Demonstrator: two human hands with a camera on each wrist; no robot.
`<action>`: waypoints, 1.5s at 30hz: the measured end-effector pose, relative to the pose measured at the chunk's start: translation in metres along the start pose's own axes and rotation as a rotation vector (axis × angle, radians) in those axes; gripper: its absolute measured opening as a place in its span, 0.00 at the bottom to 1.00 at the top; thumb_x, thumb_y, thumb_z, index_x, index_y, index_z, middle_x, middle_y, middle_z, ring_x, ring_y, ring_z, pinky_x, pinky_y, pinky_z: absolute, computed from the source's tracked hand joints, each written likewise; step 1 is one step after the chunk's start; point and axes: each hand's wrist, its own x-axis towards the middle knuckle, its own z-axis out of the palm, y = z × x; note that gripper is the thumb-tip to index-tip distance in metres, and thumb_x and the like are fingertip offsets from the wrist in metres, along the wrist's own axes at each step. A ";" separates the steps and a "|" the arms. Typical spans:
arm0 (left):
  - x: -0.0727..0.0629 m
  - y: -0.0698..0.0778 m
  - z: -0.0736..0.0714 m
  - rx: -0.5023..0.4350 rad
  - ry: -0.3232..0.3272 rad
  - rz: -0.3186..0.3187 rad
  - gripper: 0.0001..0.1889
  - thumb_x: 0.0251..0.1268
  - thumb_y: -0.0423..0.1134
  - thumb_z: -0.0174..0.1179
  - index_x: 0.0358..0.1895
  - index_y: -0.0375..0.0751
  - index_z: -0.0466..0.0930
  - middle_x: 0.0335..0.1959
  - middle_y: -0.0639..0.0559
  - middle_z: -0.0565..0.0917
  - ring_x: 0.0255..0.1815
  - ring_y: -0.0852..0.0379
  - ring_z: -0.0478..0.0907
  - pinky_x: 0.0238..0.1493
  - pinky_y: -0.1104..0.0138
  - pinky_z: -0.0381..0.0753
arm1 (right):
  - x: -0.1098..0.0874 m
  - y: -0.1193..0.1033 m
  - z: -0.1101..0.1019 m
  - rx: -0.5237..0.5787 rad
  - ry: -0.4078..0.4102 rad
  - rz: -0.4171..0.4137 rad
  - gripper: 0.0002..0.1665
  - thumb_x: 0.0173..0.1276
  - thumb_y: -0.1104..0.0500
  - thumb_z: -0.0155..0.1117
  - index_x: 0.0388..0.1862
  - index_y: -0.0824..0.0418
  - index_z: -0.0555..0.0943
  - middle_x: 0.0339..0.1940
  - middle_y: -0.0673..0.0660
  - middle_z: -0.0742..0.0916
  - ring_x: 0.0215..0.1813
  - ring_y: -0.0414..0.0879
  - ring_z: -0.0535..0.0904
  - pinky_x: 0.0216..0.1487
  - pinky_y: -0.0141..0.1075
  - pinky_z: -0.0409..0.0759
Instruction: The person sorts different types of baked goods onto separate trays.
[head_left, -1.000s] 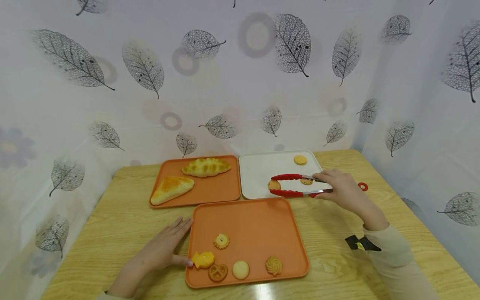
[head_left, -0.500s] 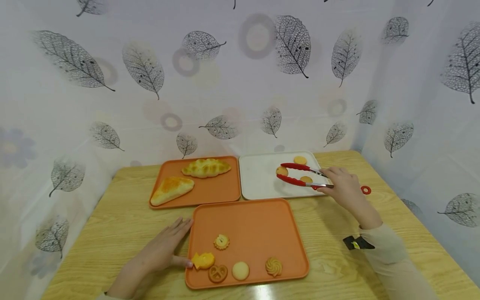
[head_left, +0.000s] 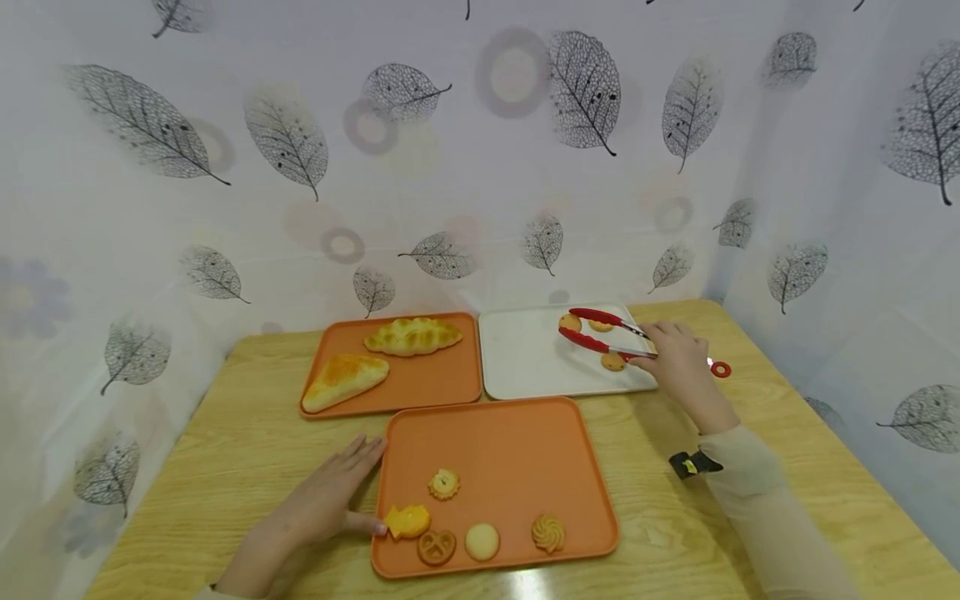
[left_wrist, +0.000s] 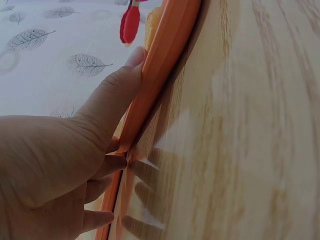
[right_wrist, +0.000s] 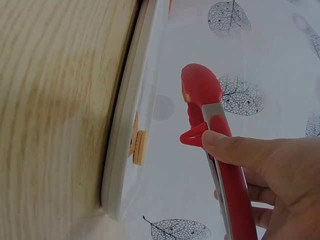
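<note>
In the head view my right hand [head_left: 678, 367] grips a pair of tongs [head_left: 600, 342] with red tips and steel arms, held over the back part of the white tray [head_left: 517, 367]. Between the tips sits a round brown cookie [head_left: 567, 322]; in the right wrist view a red tip hides most of it. On that tray lie two more round cookies, a yellow one [head_left: 601, 326] behind the tongs and a dotted one [head_left: 612, 362] nearer. My left hand [head_left: 322, 500] rests with fingers spread at the left edge of the front orange tray [head_left: 517, 467], thumb on its rim.
Along the front tray's near side lie a yellow fish-shaped cookie [head_left: 408, 522], a pretzel cookie [head_left: 437, 547], a plain round cookie [head_left: 482, 542] and a swirl cookie [head_left: 548, 533]. A scalloped cookie [head_left: 444, 483] sits behind them. The back orange tray [head_left: 427, 383] carries two breads.
My right hand has moved the tongs and the cookie between their tips from the white tray's near edge toward its back. The left hand has stayed in place.
</note>
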 end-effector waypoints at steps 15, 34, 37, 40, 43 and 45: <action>-0.001 0.003 0.001 0.007 0.001 0.016 0.61 0.46 0.74 0.59 0.77 0.35 0.50 0.77 0.36 0.58 0.78 0.34 0.48 0.72 0.37 0.55 | 0.029 0.010 0.018 -0.068 -0.104 0.057 0.35 0.63 0.51 0.70 0.63 0.69 0.73 0.60 0.70 0.77 0.65 0.68 0.67 0.57 0.69 0.67; -0.002 0.005 0.002 0.025 0.022 0.018 0.61 0.45 0.74 0.59 0.77 0.34 0.52 0.76 0.36 0.59 0.78 0.33 0.49 0.73 0.38 0.55 | 0.054 0.009 0.027 -0.083 -0.207 0.111 0.36 0.64 0.50 0.69 0.64 0.69 0.71 0.63 0.70 0.75 0.66 0.69 0.66 0.61 0.69 0.65; -0.002 0.006 0.002 0.022 0.024 0.019 0.61 0.45 0.74 0.59 0.77 0.34 0.51 0.76 0.36 0.59 0.78 0.33 0.49 0.73 0.38 0.55 | 0.054 0.009 0.028 -0.084 -0.200 0.107 0.36 0.64 0.50 0.69 0.65 0.69 0.71 0.63 0.70 0.75 0.66 0.68 0.66 0.61 0.69 0.65; -0.002 0.007 0.002 0.020 0.025 0.017 0.61 0.46 0.74 0.59 0.77 0.35 0.51 0.76 0.36 0.59 0.78 0.33 0.49 0.73 0.38 0.55 | 0.051 0.006 0.027 -0.081 -0.194 0.105 0.37 0.64 0.51 0.69 0.66 0.69 0.71 0.63 0.70 0.75 0.66 0.68 0.66 0.61 0.69 0.65; -0.001 0.007 0.003 0.026 0.032 0.018 0.61 0.46 0.74 0.59 0.77 0.34 0.52 0.76 0.36 0.60 0.78 0.33 0.50 0.73 0.38 0.56 | 0.048 0.004 0.025 -0.068 -0.187 0.099 0.39 0.63 0.50 0.70 0.67 0.68 0.70 0.63 0.70 0.74 0.67 0.68 0.65 0.61 0.69 0.63; -0.001 0.007 0.003 0.029 0.038 0.019 0.61 0.46 0.74 0.59 0.76 0.34 0.52 0.76 0.36 0.60 0.78 0.33 0.50 0.72 0.38 0.56 | 0.045 0.003 0.024 -0.059 -0.178 0.089 0.39 0.62 0.50 0.70 0.67 0.68 0.70 0.63 0.70 0.74 0.67 0.69 0.64 0.61 0.70 0.63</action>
